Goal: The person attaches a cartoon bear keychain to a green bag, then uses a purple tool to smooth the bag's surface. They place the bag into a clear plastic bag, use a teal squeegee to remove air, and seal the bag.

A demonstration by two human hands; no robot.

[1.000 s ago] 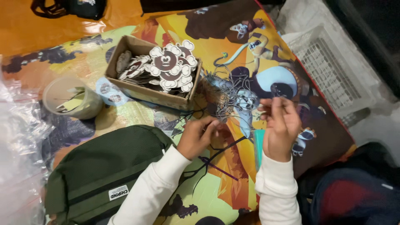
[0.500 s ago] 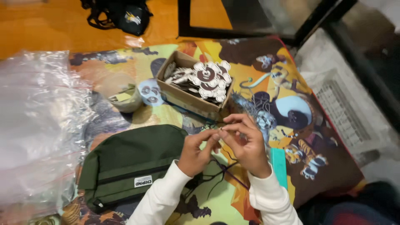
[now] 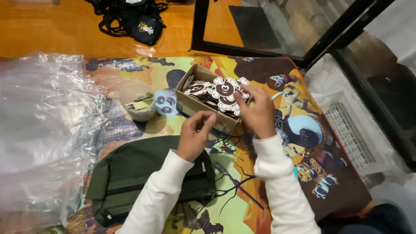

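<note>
- The open brown cardboard box (image 3: 203, 100) sits on the colourful cartoon-printed mat (image 3: 277, 173), filled with flat black-and-white flower-shaped cut-out tags (image 3: 221, 92) heaped to its rim.
- The right hand (image 3: 259, 113) hovers over the box's near corner, fingers curled downward onto the topmost tags; whether it has one pinched, I cannot tell.
- The left hand (image 3: 196, 133) is raised just before the box, thumb and forefinger pressed together, apparently on a thin dark cord; the cord itself is too fine to confirm.
- Judgement: lifting a single tag by its edge, wrist low, would keep the heap from spilling.
- Both forearms, in white sleeves, angle inward from below, wrists bent.
- A dark green fabric waist bag (image 3: 143, 182) lies beneath the left forearm.
- A small translucent plastic tub (image 3: 138, 103) stands left of the box; crumpled clear plastic bags (image 3: 43, 130) lie further left.
</note>
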